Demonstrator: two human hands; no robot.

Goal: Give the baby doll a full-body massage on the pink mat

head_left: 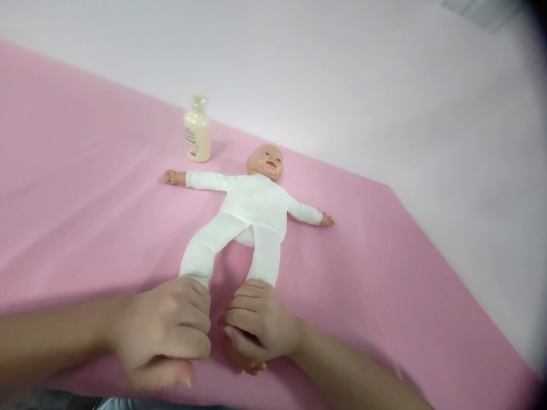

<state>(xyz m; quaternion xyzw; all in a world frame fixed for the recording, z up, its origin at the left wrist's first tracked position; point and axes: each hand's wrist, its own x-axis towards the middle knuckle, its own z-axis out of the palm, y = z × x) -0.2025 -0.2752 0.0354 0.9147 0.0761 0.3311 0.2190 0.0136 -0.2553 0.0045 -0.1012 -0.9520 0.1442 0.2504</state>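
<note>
Both hands [166, 333] [260, 327] around doll [252, 210] feet; lotion bottle [197, 132] beyond, well apart.

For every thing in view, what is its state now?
Doll: lying on its back, arms spread.
Lotion bottle: upright, pump on, beside the doll's arm, apart from it.
Left hand: closed around one doll foot.
Right hand: closed around the other foot.
Pink sheet: spread flat.

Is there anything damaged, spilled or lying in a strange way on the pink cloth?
Nothing stands out. The baby doll lies flat on its back, the lotion bottle stands upright, and the left hand and right hand cover its feet.
</note>
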